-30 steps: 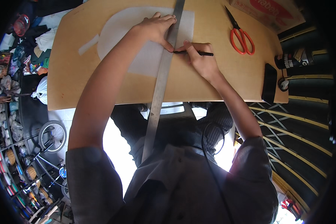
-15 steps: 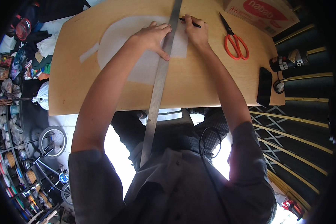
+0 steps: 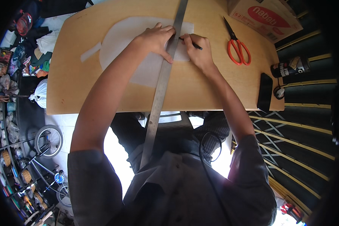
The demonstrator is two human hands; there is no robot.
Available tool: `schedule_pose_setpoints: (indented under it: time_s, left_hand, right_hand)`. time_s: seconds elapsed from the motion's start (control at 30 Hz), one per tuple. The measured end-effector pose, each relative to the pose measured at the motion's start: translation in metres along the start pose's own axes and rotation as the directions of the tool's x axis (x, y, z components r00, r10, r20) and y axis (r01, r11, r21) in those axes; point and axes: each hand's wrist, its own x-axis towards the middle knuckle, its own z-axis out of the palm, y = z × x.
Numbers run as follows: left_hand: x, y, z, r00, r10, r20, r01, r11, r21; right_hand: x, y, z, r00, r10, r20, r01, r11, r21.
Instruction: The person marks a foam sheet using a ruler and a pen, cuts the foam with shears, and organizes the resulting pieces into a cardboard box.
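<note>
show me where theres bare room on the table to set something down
Two patches of the table look bare: one between the right forearm, the scissors and the black slab; another between the left forearm, the white strip and the near left corner. The middle is crowded with white sheet, ruler, pen, left hand and right hand.

Free lane between right hand [image 3: 200, 51] and scissors [image 3: 233, 38]
Left hand [image 3: 157, 40] and ruler [image 3: 161, 89] bar leftward passage; carton [image 3: 268, 19] beyond the scissors.
</note>
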Motion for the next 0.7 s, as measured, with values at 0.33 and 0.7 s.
schedule_pose_setpoints:
  time_s: [0.33, 0.7]
  left_hand:
    - [0.002, 0.003, 0.0, 1.0, -0.011, 0.007, 0.011, 1.0, 0.011]
    - [-0.007, -0.016, 0.021, 0.992, -0.036, -0.122, 0.017, 0.988, -0.151]
  right_hand:
    - [-0.073, -0.03, -0.026, 0.98, 0.018, 0.199, -0.064, 0.971, 0.228]
    - [0.032, -0.01, 0.013, 0.919, 0.378, 0.112, -0.262, 0.375, 0.889]
